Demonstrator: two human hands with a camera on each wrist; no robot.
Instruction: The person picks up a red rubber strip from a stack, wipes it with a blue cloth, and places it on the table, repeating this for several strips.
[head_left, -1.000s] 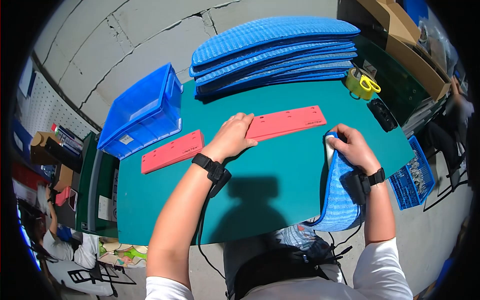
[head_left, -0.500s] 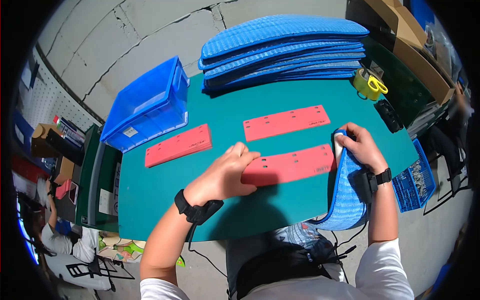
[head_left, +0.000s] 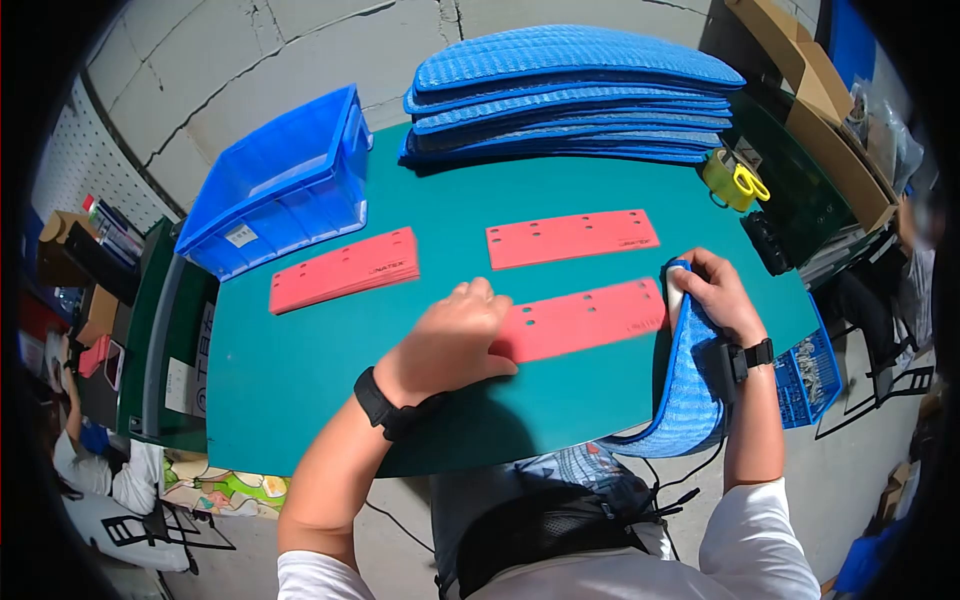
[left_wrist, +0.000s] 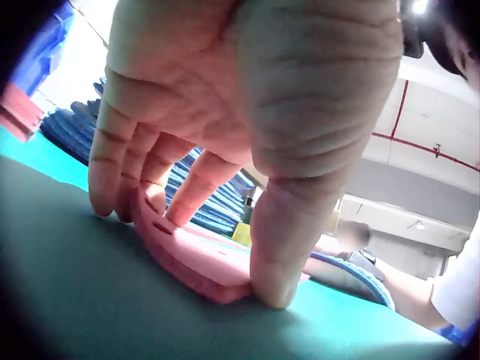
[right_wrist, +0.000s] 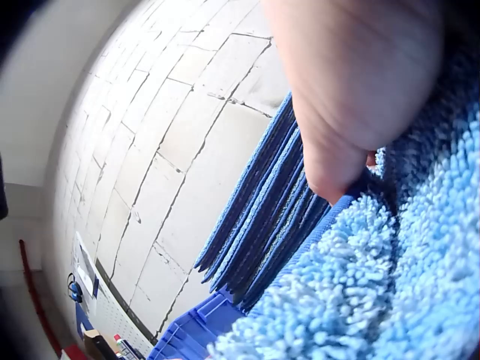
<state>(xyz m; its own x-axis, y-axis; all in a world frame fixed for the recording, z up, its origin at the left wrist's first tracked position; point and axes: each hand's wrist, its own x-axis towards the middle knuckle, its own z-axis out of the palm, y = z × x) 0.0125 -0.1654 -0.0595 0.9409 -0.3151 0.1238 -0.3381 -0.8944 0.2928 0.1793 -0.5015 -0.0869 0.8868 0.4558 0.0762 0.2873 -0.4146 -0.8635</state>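
My left hand [head_left: 447, 338] grips the left end of a red rubber strip [head_left: 585, 318] with holes. In the left wrist view, thumb and fingers span the strip [left_wrist: 202, 259] close over the green table, and it bows a little. My right hand [head_left: 722, 295] pinches the top end of a blue mop pad [head_left: 690, 372], whose lower part hangs curved at the table's front edge. Its fluffy face [right_wrist: 322, 277] fills the lower right wrist view. Behind the held strip lies another red strip [head_left: 570, 240]. A stack of red strips [head_left: 345, 270] lies to the left.
A tall stack of blue mop pads [head_left: 570, 95] stands at the back of the green table [head_left: 300, 380]. The blue bin [head_left: 275, 190] stands back left. Tape and yellow scissors [head_left: 740, 182] lie at the right, near a black object [head_left: 767, 243]. Below is a blue basket [head_left: 810, 375].
My left hand has drawn one red strip toward me from the spot where another still lies, exposing it. My right hand has stayed on the mop pad with little movement.
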